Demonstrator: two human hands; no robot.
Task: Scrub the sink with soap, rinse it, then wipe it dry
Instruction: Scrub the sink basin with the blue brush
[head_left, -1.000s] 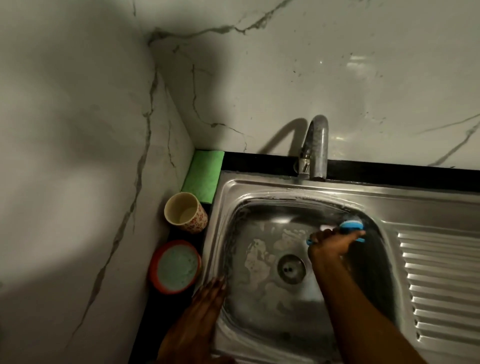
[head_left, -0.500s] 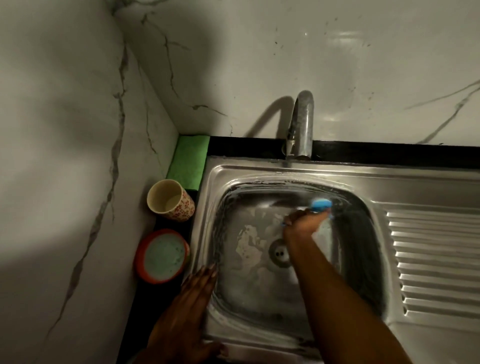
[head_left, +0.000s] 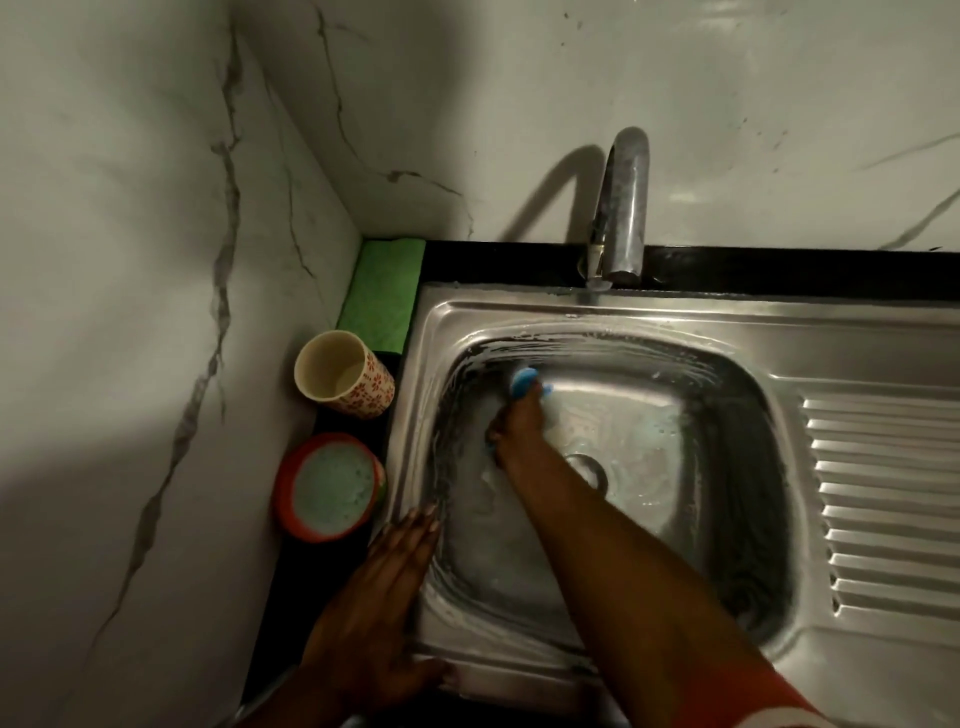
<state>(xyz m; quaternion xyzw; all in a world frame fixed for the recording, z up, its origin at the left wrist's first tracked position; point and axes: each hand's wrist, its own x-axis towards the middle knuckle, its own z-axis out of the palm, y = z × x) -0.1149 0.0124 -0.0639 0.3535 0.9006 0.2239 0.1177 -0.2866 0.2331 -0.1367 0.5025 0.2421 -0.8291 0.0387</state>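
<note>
The steel sink (head_left: 675, 312) has a wet, soapy basin with streaks on its walls and a drain (head_left: 589, 467) partly behind my arm. My right hand (head_left: 519, 426) grips a blue scrubber (head_left: 524, 383) and presses it against the basin's far-left wall. Flat on the sink's left front rim lies my left hand (head_left: 384, 597), fingers straight. The tap (head_left: 621, 208) stands at the back; no water stream is visible.
A red tub of pale green soap (head_left: 330, 488) and a flower-patterned cup (head_left: 343, 371) stand left of the sink on the black counter. A green cloth (head_left: 382, 293) lies in the back corner. The ribbed drainboard (head_left: 883, 493) is at the right. Marble walls close the left and back.
My right hand has swept the scrubber from the basin's back right across to its back left. My left hand has stayed on the rim.
</note>
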